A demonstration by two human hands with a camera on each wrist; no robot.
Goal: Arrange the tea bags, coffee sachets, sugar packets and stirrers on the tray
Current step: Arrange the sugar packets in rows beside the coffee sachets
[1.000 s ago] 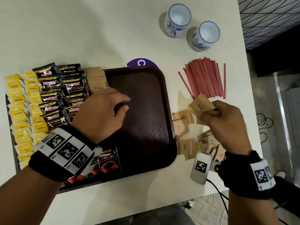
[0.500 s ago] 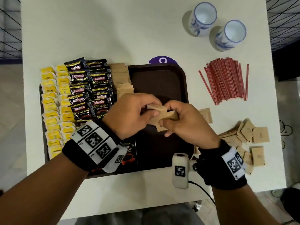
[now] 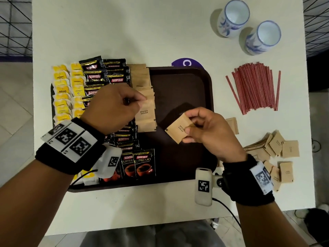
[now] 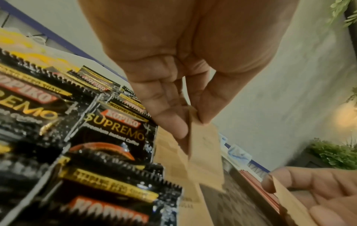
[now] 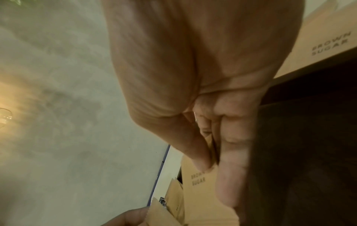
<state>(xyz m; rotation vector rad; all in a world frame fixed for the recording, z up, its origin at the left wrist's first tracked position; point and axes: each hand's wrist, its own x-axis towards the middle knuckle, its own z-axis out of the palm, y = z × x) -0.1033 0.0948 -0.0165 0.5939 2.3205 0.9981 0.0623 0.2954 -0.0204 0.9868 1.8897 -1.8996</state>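
A brown sugar packet point(image 3: 146, 111) is pinched by the left hand point(image 3: 114, 107) over the tray point(image 3: 179, 90). A second sugar packet point(image 3: 177, 130) is pinched by the right hand point(image 3: 208, 132).

White table point(image 3: 124, 32), brown tray point(image 3: 208, 90), red stirrers point(image 3: 256, 90), loose sugar packets point(image 3: 277, 150), two cups point(image 3: 249, 25)

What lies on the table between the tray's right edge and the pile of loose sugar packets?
In the head view, one brown sugar packet lies between the tray and the loose pile, partly behind the right hand.
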